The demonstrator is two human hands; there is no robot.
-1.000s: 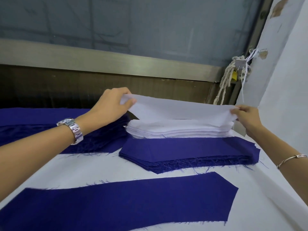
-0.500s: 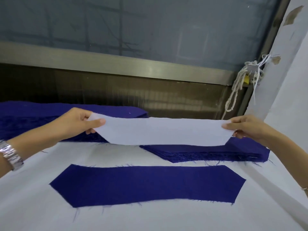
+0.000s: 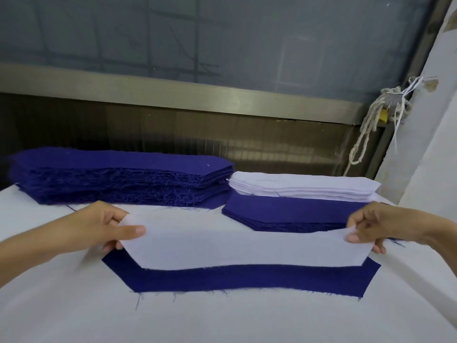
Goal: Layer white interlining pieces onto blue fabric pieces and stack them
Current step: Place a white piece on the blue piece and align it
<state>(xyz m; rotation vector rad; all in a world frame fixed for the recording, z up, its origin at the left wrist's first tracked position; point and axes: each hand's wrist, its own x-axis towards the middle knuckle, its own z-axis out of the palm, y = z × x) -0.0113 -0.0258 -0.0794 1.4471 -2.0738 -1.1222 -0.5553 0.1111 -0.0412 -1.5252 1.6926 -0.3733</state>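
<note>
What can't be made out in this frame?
All head view.
Far half of the blue fabric piece: covered by the white interlining piece, pinched by left hand and right hand.
Whether interlining touches it: unclear.
Right end of the small blue stack: behind the right hand.
Counts in the white stack: layers too fine.

Interlining piece [image 3: 247, 246] hides part of the blue piece [image 3: 247, 278].

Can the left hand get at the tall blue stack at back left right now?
Probably yes: only open table lies between the left hand and the blue stack. But it pinches the white piece, so it would have to let go first.
</note>
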